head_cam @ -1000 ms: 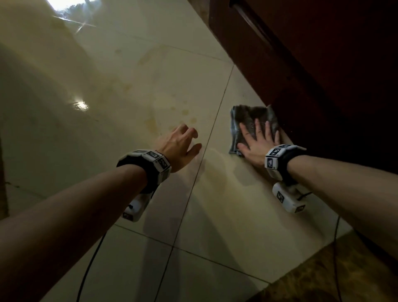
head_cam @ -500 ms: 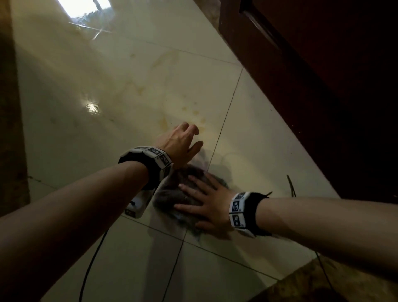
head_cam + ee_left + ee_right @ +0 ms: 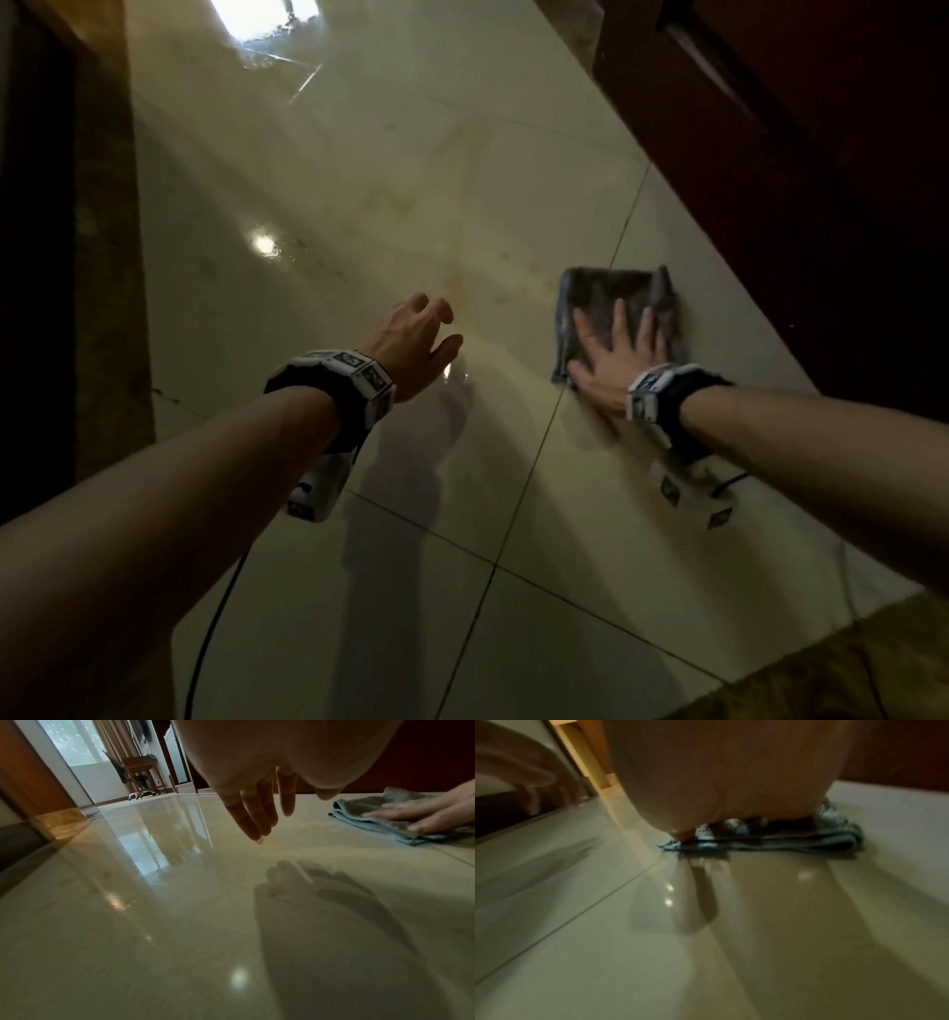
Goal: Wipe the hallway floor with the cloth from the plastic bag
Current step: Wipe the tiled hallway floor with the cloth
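Observation:
A folded grey-blue cloth lies flat on the glossy cream tiled floor, close to the dark wooden door at the right. My right hand lies on top of it with straight, spread fingers and presses it down; the same cloth shows at the right of the left wrist view, and folded in layers under the palm in the right wrist view. My left hand hovers just above the floor to the cloth's left, fingers relaxed, holding nothing. No plastic bag is in view.
A dark wooden door borders the floor on the right. A brown wall and skirting run along the left. Down the hallway stand a wooden chair and a bright window. Wrist-camera cables trail over the floor.
My right hand has swept the cloth from beside my left wrist out to the right and forward, towards the door. The left hand has kept its place above the floor.

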